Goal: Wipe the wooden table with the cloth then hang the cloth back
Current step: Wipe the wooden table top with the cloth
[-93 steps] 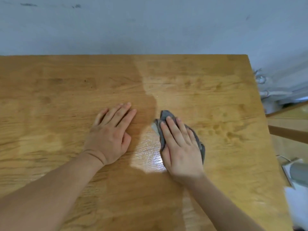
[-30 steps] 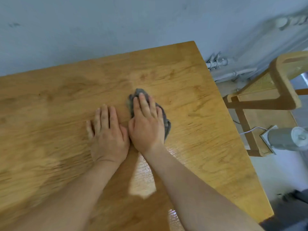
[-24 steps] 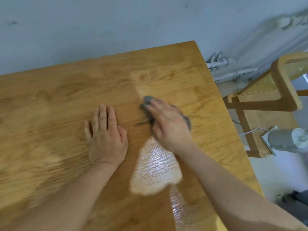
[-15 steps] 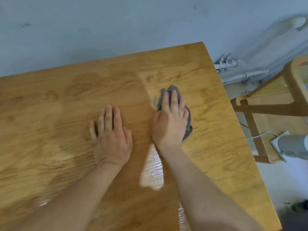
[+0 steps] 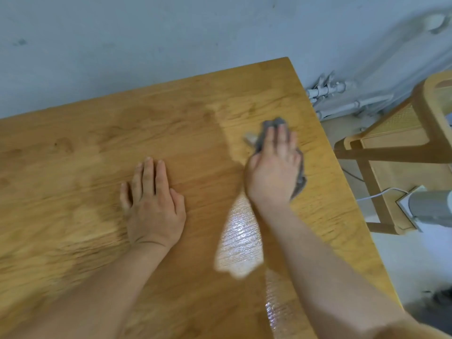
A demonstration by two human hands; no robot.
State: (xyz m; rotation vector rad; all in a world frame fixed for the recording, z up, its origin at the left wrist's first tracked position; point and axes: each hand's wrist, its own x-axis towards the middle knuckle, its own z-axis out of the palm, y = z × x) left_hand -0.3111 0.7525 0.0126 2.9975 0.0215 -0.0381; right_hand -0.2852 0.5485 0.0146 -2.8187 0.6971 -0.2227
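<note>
1. Surface. The wooden counter (image 5: 73,167) fills the left and centre of the view. Its far edge meets a pale grey-blue wall (image 5: 146,45). Lighter and darker zones alternate across the grain.

2. Left hand. The left hand (image 5: 154,206) lies palm down on the counter, left of centre. Its fingers are straight and close together, pointing toward the wall. It holds nothing and is well apart from the cloth.

3. Reflection. A bright glossy patch (image 5: 241,243) shows on the counter between the two forearms.

4. Right hand and cloth. The right hand (image 5: 274,172) lies palm down on the grey cloth (image 5: 272,123), near the counter's right edge. Its fingers are straight and together and press the cloth flat against the wood; they are not curled round it. The cloth is bunched. It shows beyond the fingertips and along the right side of the hand.

5. Surroundings, right. White pipes (image 5: 327,90) run along the base of the wall beyond the counter's far right corner. A wooden chair (image 5: 435,113) stands on the floor (image 5: 403,260) beside the counter. A white cable (image 5: 374,195) leads to a grey cylinder (image 5: 433,211) at the frame's right edge; its type cannot be told.
</note>
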